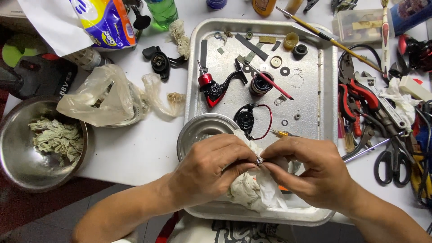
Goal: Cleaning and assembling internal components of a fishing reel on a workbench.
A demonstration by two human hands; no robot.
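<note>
A white worktable (148,148) fills the view, crowded with parts and tools, and a metal tray (328,90) sits at its centre with the person working over the tray's 6 o'clock edge. The left hand (211,168) and the right hand (310,173) meet fingertip to fingertip, both pinching a small silvery part (259,160) between thumb and forefinger, with a crumpled white rag (252,191) bunched beneath them. Just at 11 o'clock from the hands a small steel bowl (198,130) rests in the tray, and beyond it lie a red and black reel body (212,90), a black side plate (246,119) with a red wire loop, a dark spool (260,84) and scattered washers. As a judgement, the part is tiny and held only by fingertips, so a slip of the grip could drop it into the folds of the rag or among the loose washers, where it would be hard to pick out; an elbow drifting toward 9 o'clock could also nudge the large steel bowl (27,162) of used rags, which overhangs the table edge. Of packaging, a soft wrapped pack in blue, yellow and purple (108,22) lies at 11 o'clock, a green bottle (162,11) stands just to its right, a crumpled clear plastic bag (108,96) sits at 9 o'clock, and a clear lidded plastic box (362,24) rests at 1 o'clock above the pliers and scissors (391,157).
</note>
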